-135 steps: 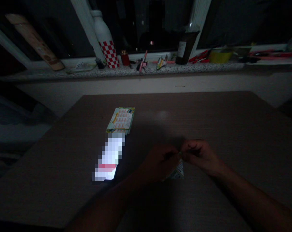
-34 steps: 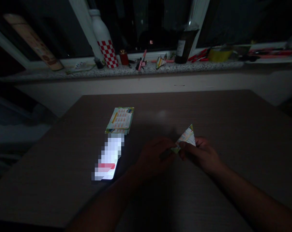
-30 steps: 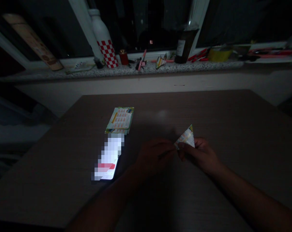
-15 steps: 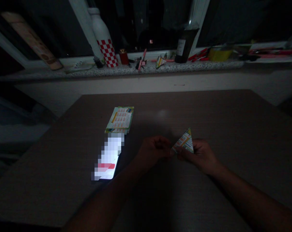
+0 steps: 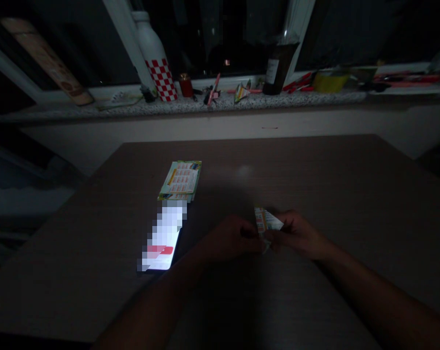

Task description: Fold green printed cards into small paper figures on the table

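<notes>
In dim light, my left hand (image 5: pixel 231 238) and my right hand (image 5: pixel 298 235) meet over the brown table (image 5: pixel 332 175). Both pinch a small folded piece of printed paper (image 5: pixel 265 221) between their fingertips. The paper shows coloured print and stands just above the tabletop between the two hands. To the left lies a lit phone (image 5: pixel 163 237), and beyond it a stack of printed paper sheets (image 5: pixel 181 181).
A stone windowsill (image 5: pixel 190 104) runs along the back. On it stand a white bottle with red checks (image 5: pixel 154 56), a dark bottle (image 5: pixel 278 63), a small red jar (image 5: pixel 186 85), a folded paper figure (image 5: pixel 241 92), pens and a yellow tape roll (image 5: pixel 329 81).
The folded paper stood up as a pointed triangle in my right hand half a second ago. It now lies lower and more folded down, pinched between both hands.
</notes>
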Motion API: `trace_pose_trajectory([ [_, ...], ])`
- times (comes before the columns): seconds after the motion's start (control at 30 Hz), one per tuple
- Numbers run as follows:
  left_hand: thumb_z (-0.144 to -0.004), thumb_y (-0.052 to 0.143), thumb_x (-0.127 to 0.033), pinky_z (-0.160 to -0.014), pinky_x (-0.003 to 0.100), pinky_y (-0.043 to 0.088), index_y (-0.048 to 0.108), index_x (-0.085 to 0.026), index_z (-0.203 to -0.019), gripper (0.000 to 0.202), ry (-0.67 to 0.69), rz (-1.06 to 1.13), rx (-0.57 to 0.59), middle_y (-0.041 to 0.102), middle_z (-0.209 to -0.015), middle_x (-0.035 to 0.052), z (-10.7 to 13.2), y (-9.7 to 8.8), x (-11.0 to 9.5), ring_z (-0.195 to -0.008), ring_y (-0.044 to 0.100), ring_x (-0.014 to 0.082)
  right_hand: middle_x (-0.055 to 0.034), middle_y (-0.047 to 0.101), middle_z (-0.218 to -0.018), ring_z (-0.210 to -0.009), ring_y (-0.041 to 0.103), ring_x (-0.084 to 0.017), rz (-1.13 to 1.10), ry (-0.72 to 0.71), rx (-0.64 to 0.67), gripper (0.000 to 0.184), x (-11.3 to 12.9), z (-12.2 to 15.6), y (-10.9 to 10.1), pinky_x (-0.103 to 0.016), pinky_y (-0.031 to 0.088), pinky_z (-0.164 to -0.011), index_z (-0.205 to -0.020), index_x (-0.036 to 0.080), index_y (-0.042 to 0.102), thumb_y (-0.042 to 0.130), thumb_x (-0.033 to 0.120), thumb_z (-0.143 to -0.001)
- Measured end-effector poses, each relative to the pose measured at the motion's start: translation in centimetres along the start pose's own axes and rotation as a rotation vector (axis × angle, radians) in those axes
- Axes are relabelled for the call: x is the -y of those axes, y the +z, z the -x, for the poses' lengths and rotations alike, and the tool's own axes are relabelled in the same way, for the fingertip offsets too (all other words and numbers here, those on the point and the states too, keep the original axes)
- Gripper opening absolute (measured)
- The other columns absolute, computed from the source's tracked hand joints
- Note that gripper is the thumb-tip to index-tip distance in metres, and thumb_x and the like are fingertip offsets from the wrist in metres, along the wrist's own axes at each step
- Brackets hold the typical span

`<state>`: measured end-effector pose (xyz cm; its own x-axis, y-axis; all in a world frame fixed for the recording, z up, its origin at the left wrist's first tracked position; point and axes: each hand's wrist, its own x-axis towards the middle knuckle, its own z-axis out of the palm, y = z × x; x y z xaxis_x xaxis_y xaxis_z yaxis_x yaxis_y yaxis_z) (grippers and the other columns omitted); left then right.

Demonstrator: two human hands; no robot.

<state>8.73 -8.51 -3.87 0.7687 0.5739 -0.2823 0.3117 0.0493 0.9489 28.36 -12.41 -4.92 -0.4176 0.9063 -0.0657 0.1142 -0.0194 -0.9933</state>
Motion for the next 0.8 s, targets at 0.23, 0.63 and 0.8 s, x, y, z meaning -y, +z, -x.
trace_pose_trajectory([
  [0.23, -0.072, 0.064, -0.030, -0.057, 0.024, 0.040, 0.065, -0.012, -0.067, 0.019, 0.070, 0.228, -0.224, 0.060, -0.061, 0.0017, -0.6, 0.7, -0.2, -0.056, 0.053, 0.0114, -0.0018, 0.060, -0.059, -0.053, 0.052, -0.012, -0.028, -0.086, -0.098, 0.022, 0.6, 0.3, 0.4, -0.023, 0.042, -0.051, -0.067, 0.015, 0.063, 0.059, 0.033, -0.079],
  [0.63, -0.070, 0.065, -0.031, -0.054, 0.023, 0.038, 0.063, -0.013, -0.064, 0.018, 0.062, 0.281, -0.199, 0.058, -0.058, -0.0006, -0.5, 1.3, -0.3, -0.053, 0.051, 0.0100, 0.0028, 0.049, -0.045, -0.042, 0.040, -0.008, 0.033, -0.138, -0.211, 0.023, 0.1, 0.3, 1.1, -0.021, 0.031, -0.042, -0.055, 0.016, 0.063, 0.060, 0.027, -0.075],
  [0.8, -0.072, 0.064, -0.028, -0.057, 0.022, 0.037, 0.061, -0.014, -0.062, 0.018, 0.115, 0.251, -0.295, 0.058, -0.058, -0.0015, -0.5, 1.8, 0.0, -0.056, 0.051, 0.0097, -0.0003, 0.062, -0.059, -0.055, 0.054, -0.013, -0.050, -0.146, -0.294, 0.011, -0.3, -0.1, 1.8, -0.024, 0.042, -0.054, -0.062, 0.017, 0.065, 0.060, 0.022, -0.071],
])
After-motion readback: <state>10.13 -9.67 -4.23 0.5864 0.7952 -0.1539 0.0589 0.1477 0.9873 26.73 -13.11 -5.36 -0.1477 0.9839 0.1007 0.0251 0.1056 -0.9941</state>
